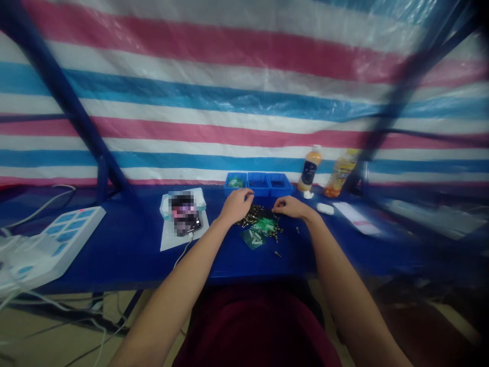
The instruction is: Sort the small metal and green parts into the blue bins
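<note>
My left hand point(237, 204) rests on the blue table point(126, 244) at the left edge of a pile of small brass parts point(254, 215), fingers curled; what they hold is too small to make out. My right hand point(291, 206) sits at the pile's right edge with fingertips pinched together over the parts. Green transparent bags point(259, 232) lie under and in front of the pile. Three joined blue bins point(259, 183) stand just behind both hands.
A phone on white paper point(183, 219) lies left of the hands. A white power strip point(49, 244) with cables sits far left. Two bottles point(310, 171) point(340, 176), a small white object point(325, 208) and a paper sheet point(355, 218) stand right. Striped tarp behind.
</note>
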{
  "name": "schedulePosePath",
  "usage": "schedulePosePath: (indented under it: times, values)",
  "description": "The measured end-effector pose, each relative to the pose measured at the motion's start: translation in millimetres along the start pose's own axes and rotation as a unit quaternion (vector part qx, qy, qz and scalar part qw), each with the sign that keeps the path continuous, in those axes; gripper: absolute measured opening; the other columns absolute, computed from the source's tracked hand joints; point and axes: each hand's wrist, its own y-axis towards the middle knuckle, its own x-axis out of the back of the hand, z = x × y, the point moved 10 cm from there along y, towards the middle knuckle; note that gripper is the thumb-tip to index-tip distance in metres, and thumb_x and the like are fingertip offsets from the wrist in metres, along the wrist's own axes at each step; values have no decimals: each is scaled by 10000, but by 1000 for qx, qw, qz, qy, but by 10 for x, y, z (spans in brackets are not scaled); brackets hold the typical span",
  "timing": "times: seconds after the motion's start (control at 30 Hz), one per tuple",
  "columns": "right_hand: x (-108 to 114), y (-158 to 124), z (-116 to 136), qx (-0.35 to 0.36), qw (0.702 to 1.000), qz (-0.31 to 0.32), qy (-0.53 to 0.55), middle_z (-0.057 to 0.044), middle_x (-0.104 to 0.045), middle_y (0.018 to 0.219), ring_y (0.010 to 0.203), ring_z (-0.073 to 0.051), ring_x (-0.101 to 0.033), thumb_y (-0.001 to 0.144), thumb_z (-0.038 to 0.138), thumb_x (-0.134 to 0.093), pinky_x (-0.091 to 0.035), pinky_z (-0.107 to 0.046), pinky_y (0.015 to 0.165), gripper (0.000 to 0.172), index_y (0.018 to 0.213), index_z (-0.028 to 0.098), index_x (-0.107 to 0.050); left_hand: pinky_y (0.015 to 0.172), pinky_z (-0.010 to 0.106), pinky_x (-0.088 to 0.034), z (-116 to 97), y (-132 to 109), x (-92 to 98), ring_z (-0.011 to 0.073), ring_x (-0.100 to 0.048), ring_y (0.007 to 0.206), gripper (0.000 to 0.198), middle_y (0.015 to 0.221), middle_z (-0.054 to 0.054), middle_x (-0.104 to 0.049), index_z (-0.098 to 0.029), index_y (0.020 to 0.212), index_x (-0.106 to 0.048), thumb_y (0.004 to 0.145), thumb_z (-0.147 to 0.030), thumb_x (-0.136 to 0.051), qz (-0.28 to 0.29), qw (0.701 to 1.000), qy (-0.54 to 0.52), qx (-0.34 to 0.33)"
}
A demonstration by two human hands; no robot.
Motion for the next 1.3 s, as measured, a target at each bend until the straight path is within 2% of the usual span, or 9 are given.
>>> schedulePosePath:
  times: [0.07,0.23,0.37,0.5,0.67,0.83,1.0,1.13,1.3]
  values:
    - [-26,-5,13,-2,1000,11,0,-37,-689,761,663,-161,-581,706,419,-685,-399,-267,589,302,863,171,-754,900,374,-479,-6,-1,-9,247,-614,1015,277,1079,57,-703,-222,1100,-677,951,-334,-471,3,1000,8,-5]
    - [-73,10,28,12,1000,22,-6,-25,-667,701,622,-151,-560,729,341,-660,-390,-273,591,245,884,184,-765,917,386,-473,-3,-5,-32,252,-607,1027,282,1080,55,-702,-223,1103,-676,955,-336,-464,10,1000,11,-6]
    - [-9,33,37,27,1000,-14,4,-28,-672,713,653,-160,-581,767,314,-632,-415,-282,626,210,873,173,-747,926,382,-468,-9,-6,-31,248,-608,1020,278,1080,59,-702,-215,1101,-677,951,-334,-475,9,1000,8,-6]
    - [132,56,86,41,989,-93,106,-57,-714,830,735,-169,-623,808,298,-614,-471,-303,715,179,901,166,-691,922,385,-467,-52,-15,-14,249,-608,1017,279,1066,60,-703,-211,1090,-682,948,-335,-477,4,1000,2,-10]
    - [14,77,312,79,964,-59,246,-65,-720,845,747,-173,-652,809,336,-653,-515,-329,750,221,959,173,-639,867,345,-480,-166,-44,-33,216,-628,951,283,1041,60,-701,-212,1091,-686,943,-338,-480,25,999,-35,-24]
    - [-41,72,462,93,957,-70,266,-31,-696,757,739,-179,-653,729,395,-749,-524,-332,725,334,949,173,-631,759,310,-454,-273,-68,-73,199,-631,833,273,921,41,-716,-211,960,-705,942,-340,-465,55,996,-47,-44]
    - [31,42,552,125,947,-102,279,-64,-732,880,838,-204,-677,722,386,-758,-526,-379,845,278,886,170,-701,639,288,-392,-274,-64,-71,173,-569,656,377,684,10,-645,-187,778,-669,957,-410,-422,62,996,-64,-31]
    - [99,6,591,131,948,-125,260,-71,-750,942,907,-227,-680,759,356,-727,-511,-411,909,228,907,184,-754,629,284,-379,-259,-59,-56,161,-558,644,386,675,-1,-628,-184,759,-646,950,-443,-433,58,993,-103,-17]
    - [153,-7,574,120,945,-152,263,-75,-755,899,799,-210,-669,748,367,-739,-535,-390,814,274,943,176,-767,660,285,-402,-237,-58,-45,161,-572,682,373,731,0,-651,-187,802,-649,943,-464,-443,54,990,-130,-6]
